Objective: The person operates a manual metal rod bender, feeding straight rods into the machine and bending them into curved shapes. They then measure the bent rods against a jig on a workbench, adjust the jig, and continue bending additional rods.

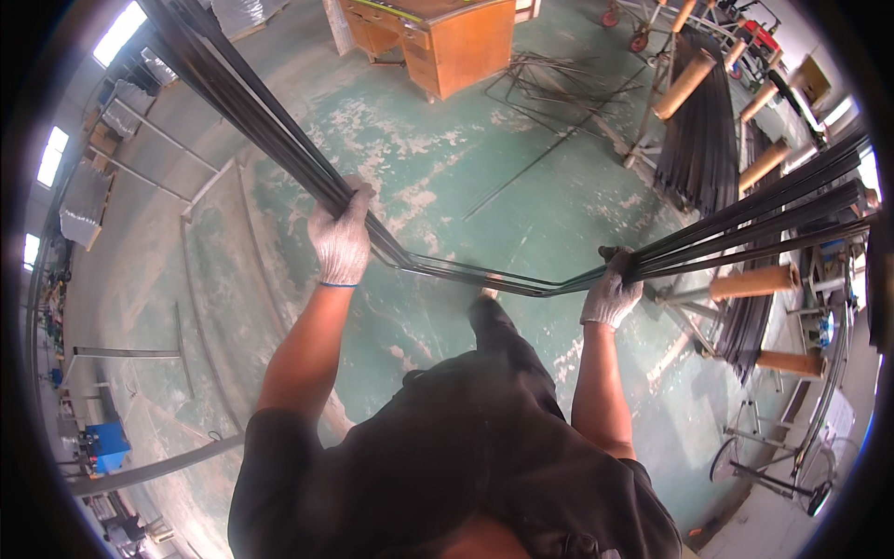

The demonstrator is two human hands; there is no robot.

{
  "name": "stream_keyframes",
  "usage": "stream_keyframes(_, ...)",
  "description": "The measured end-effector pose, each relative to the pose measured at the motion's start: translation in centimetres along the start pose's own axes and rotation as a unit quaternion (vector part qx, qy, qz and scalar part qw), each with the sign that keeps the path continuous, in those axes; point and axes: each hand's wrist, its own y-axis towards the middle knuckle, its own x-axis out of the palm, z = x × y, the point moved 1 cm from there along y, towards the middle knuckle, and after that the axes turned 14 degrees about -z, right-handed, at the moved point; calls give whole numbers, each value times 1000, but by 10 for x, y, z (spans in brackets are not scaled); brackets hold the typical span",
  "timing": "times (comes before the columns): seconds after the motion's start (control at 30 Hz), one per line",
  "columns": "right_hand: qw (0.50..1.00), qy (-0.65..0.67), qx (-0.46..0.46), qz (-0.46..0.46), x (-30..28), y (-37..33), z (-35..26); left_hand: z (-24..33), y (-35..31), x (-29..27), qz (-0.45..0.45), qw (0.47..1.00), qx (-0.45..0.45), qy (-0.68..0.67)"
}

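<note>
A bundle of long, thin black strips runs across in front of me and dips between my two gloved hands. My left hand is closed round it, and from there the strips rise to the far left. On the other side my right hand grips the same bundle. Past it the strips fan out toward the right rim, crossing in front of a rack. Both gloves are pale knit; the left one has a blue cuff edge. Whether the strips are rubber, plastic or metal, I cannot tell.
At right stands a rack with cardboard-coloured rollers and more black strips hanging over it. A wooden desk is ahead. Thin dark rods lie tangled on the green, worn floor. Metal frames stand at left.
</note>
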Motion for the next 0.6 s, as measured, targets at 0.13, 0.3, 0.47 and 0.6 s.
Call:
stream_keyframes(0.13, 999, 31, 18, -25, 90, 84, 25, -29, 93, 1, 18, 998, -4, 65)
stream_keyframes(0.3, 991, 108, 44, -67, 204, 181, 37, -31, 210, -17, 42, 993, 20, 106)
stream_keyframes(0.47, 991, 66, 25, -115, 309, 253, 39, -65, 310, -42, 105, 991, 27, 83)
stream_keyframes(0.6, 989, 75, 16, -127, 394, 313, 57, -113, 411, -68, 94, 992, 22, 79)
